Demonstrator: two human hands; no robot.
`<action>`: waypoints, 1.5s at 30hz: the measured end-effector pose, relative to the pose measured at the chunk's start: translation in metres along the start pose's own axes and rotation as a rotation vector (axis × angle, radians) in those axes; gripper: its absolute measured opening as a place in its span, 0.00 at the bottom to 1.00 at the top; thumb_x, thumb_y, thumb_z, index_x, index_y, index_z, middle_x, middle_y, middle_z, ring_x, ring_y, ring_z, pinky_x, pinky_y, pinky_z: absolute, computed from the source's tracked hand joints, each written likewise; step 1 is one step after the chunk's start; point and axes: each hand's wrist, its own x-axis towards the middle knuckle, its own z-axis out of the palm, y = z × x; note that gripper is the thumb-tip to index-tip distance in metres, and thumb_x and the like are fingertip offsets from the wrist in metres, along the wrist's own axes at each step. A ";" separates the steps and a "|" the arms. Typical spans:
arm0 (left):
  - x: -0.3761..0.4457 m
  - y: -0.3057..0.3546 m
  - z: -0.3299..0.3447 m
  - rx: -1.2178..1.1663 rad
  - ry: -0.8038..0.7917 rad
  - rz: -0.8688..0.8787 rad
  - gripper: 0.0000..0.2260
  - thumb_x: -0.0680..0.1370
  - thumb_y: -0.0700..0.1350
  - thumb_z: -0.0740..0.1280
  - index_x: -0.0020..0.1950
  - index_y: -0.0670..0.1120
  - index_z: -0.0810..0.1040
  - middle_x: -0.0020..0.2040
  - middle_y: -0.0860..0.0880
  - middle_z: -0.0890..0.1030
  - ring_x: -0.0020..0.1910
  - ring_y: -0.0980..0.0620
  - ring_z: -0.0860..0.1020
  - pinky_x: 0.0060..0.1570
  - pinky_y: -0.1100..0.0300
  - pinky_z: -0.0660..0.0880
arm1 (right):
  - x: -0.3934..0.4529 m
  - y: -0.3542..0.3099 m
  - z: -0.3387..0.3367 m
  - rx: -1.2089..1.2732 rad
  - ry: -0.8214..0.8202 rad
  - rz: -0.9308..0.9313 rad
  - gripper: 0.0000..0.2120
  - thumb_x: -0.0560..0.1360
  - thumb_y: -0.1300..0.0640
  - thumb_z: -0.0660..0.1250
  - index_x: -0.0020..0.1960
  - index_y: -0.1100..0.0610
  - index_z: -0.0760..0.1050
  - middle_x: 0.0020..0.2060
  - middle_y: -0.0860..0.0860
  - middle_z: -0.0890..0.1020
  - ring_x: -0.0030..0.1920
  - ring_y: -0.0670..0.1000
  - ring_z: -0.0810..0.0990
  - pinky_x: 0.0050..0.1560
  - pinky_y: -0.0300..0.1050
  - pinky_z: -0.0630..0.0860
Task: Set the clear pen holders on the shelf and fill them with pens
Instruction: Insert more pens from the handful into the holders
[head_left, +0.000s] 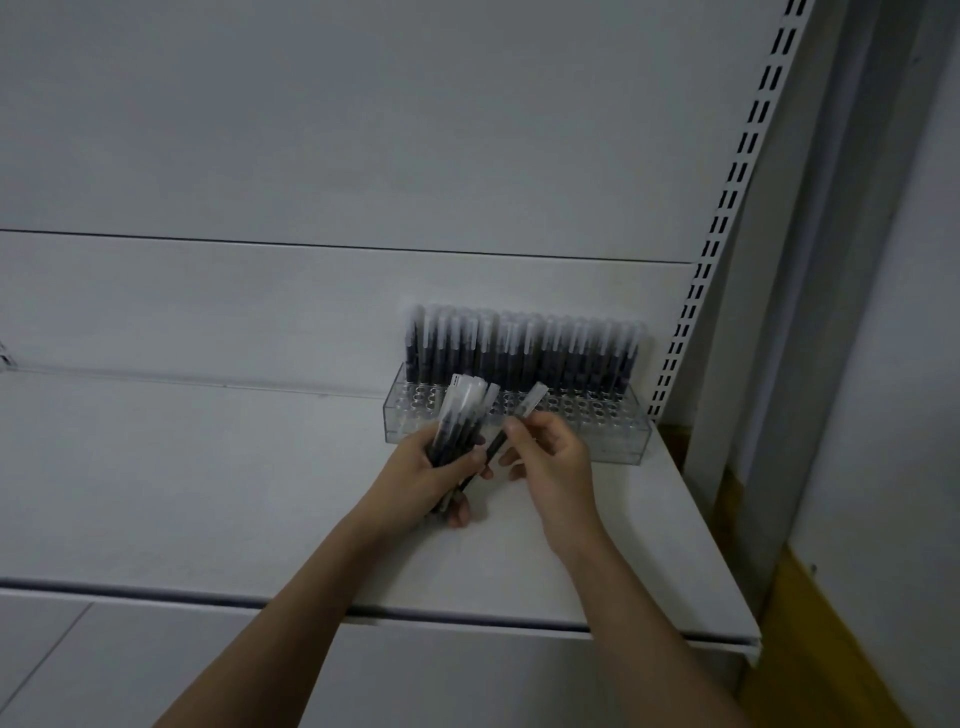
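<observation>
The holder (613, 441) is clear, glossy plastic. The pens (519, 348) have dark barrels and frosted, translucent plastic caps. The shelf (208, 467) and back panel (363, 130) look like smooth, matt, white-painted metal, as does the slotted upright (737, 192).

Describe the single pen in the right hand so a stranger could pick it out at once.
Start at the clear pen holder at the right end of the white shelf. Just in front of it, the right hand pinches one pen, tilted, clear cap up. Unlike the bundle of pens gripped by the left hand, it is alone.
</observation>
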 end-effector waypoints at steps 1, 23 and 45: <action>0.000 0.000 0.000 0.000 0.000 -0.009 0.07 0.80 0.40 0.69 0.55 0.39 0.75 0.43 0.43 0.84 0.27 0.40 0.79 0.25 0.56 0.76 | 0.000 0.000 0.000 0.007 0.009 0.003 0.01 0.77 0.59 0.70 0.47 0.56 0.78 0.36 0.51 0.83 0.33 0.48 0.81 0.34 0.43 0.75; 0.004 -0.002 -0.001 -0.011 0.150 -0.008 0.07 0.81 0.41 0.66 0.50 0.36 0.76 0.41 0.40 0.83 0.29 0.41 0.80 0.20 0.62 0.68 | 0.022 -0.025 -0.012 0.061 0.105 -0.056 0.04 0.77 0.63 0.70 0.51 0.57 0.78 0.44 0.53 0.85 0.39 0.49 0.84 0.41 0.41 0.81; 0.008 -0.006 -0.004 -0.058 0.160 0.003 0.06 0.82 0.41 0.65 0.56 0.39 0.73 0.47 0.41 0.83 0.27 0.45 0.79 0.20 0.62 0.69 | 0.093 -0.058 -0.027 -0.487 0.079 -0.349 0.04 0.77 0.61 0.69 0.49 0.55 0.75 0.42 0.46 0.79 0.45 0.46 0.80 0.49 0.45 0.80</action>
